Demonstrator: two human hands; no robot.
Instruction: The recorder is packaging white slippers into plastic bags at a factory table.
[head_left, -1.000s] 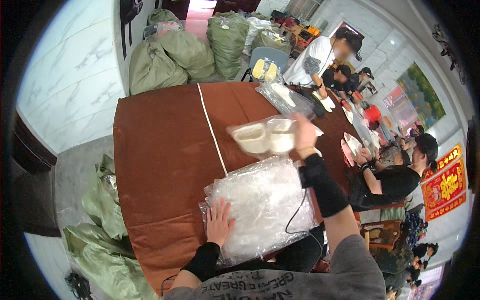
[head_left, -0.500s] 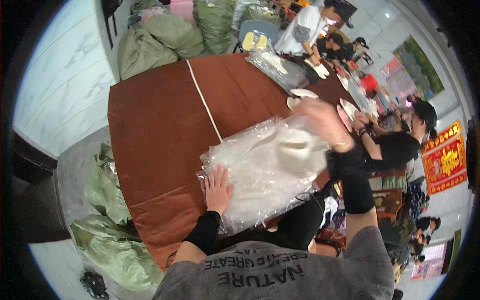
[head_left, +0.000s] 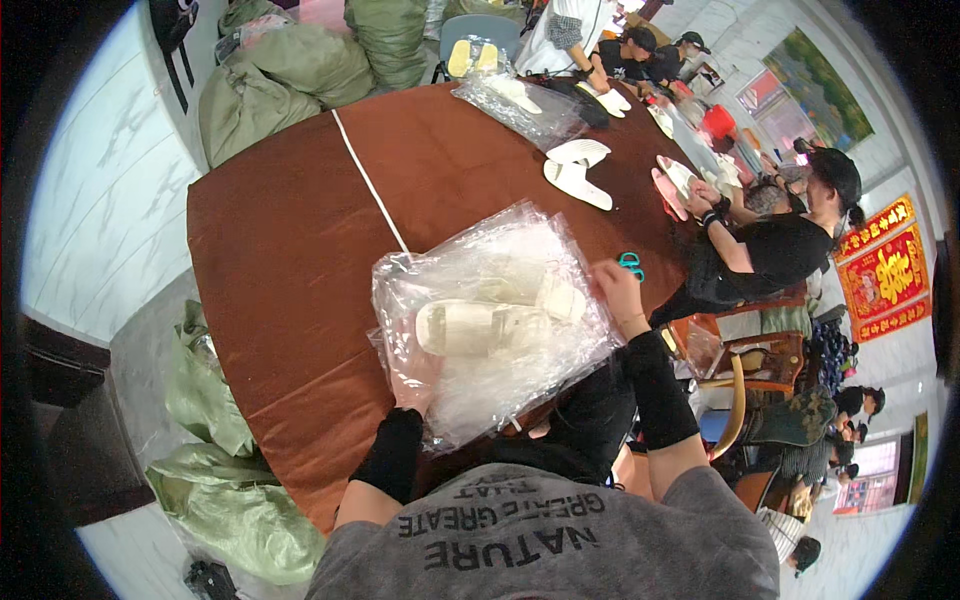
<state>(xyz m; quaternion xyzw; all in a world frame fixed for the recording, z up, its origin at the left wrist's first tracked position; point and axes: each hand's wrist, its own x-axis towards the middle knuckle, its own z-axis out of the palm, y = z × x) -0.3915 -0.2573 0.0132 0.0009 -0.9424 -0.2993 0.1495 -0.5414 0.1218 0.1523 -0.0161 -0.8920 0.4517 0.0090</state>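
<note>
Your right hand (head_left: 618, 288) rests at the right edge of a stack of clear plastic bags (head_left: 490, 320), fingers curled down onto the film, apparently pinching or pinning that edge so the slippery pile stays put on the brown table (head_left: 290, 250). A pair of cream slippers (head_left: 495, 318) lies sole-up on the stack, just left of that hand, laid side by side. Your left hand is hidden under the near corner of the bags; only the black sleeve (head_left: 392, 452) shows, so you cannot tell whether it is spread or gripping. It seems to steady the pile from your side.

Blue-handled scissors (head_left: 631, 264) sit just beyond your right hand, within easy reach. Farther off, another white pair of slippers (head_left: 577, 168) waits near a seated co-worker in black (head_left: 780, 250) who handles soles. Green sacks (head_left: 215, 470) slump on the floor to the left of your left arm.

A second ago your right hand held the cream pair up, well beyond the bags, while the left lay flat and spread on the film. Half a second ago the pair was coming down over the stack. Now it lies on the plastic, the right hand has let it go, and the left has slipped out of sight.
</note>
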